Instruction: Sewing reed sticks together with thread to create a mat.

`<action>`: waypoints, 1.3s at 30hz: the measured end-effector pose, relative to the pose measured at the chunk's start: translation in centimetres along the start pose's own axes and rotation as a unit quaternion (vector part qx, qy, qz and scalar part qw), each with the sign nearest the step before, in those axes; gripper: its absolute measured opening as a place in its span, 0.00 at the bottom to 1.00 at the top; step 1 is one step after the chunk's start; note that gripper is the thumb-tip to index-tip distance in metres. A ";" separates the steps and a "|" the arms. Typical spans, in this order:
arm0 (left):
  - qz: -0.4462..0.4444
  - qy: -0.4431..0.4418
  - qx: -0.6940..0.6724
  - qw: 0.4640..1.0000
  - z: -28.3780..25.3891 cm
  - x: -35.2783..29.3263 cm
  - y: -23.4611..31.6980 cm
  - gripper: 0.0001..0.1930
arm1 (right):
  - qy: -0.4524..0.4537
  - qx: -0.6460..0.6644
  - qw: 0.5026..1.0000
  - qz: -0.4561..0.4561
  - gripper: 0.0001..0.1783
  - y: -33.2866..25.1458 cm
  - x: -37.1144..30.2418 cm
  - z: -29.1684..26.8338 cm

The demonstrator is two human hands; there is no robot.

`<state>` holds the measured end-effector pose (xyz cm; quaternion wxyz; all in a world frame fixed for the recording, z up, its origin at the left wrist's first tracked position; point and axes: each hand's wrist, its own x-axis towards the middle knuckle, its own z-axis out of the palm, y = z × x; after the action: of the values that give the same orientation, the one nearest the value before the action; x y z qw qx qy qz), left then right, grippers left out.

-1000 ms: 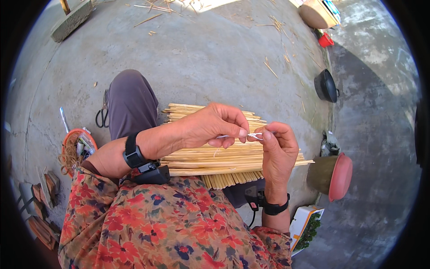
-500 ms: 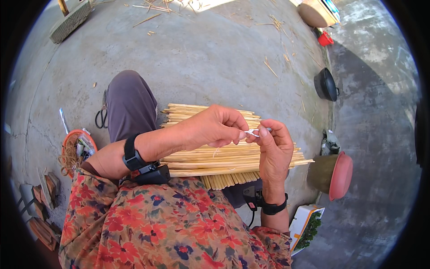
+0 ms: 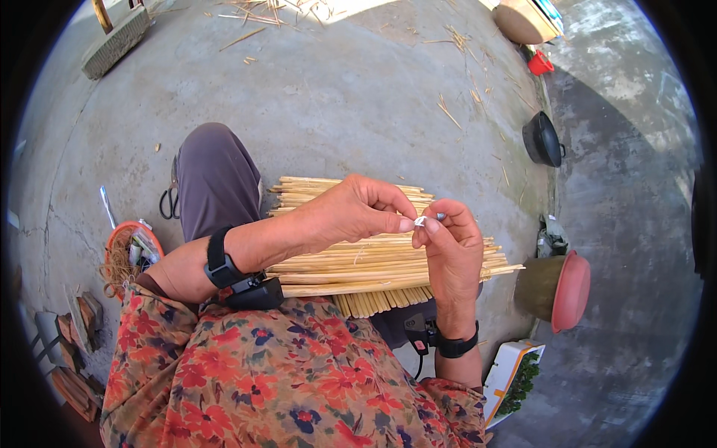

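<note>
My left hand (image 3: 377, 209) and my right hand (image 3: 454, 243) meet above a bound mat of straw-coloured stalks (image 3: 373, 261) lying across my lap. Between the fingertips is a small bunched piece of white string (image 3: 420, 222). Thumb and forefinger of the left pinch one side of it, while the right thumb and fingers close on the other. A grey-blue ring (image 3: 441, 216) shows on a right finger. Most of the string is hidden by the fingers. Stalk ends jut out at the mat's right side and beneath its near edge.
At left, scissors (image 3: 169, 200) lie by my knee (image 3: 216, 168), near an orange basket (image 3: 153, 237) of twine and small items. Broken bricks (image 3: 75, 381) sit lower left. On the right are a black pot (image 3: 543, 140), a pink basin (image 3: 572, 291) and a white planter box (image 3: 494, 384).
The loop of white string has drawn into a small bunch between the fingertips. My hands have come closer together, the right shifting slightly left.
</note>
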<state>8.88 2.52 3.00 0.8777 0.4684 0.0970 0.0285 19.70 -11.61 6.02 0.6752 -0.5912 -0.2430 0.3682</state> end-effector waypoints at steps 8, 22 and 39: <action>0.007 0.023 -0.059 0.998 0.2 0.2 0.0 0.05 | 0.027 0.023 0.993 -0.110 0.09 0.3 -0.1 0.4; -0.006 0.028 -0.019 0.999 0.2 0.2 0.3 0.04 | 0.015 -0.062 0.997 -0.035 0.09 0.5 -0.1 0.1; -0.046 0.025 -0.011 0.999 -0.1 0.0 0.2 0.10 | 0.066 0.072 0.994 -0.049 0.11 -0.2 1.1 0.1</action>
<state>8.90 2.69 3.10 0.8804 0.4530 0.1406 0.0007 20.30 -10.73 6.07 0.7477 -0.5515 -0.1992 0.3117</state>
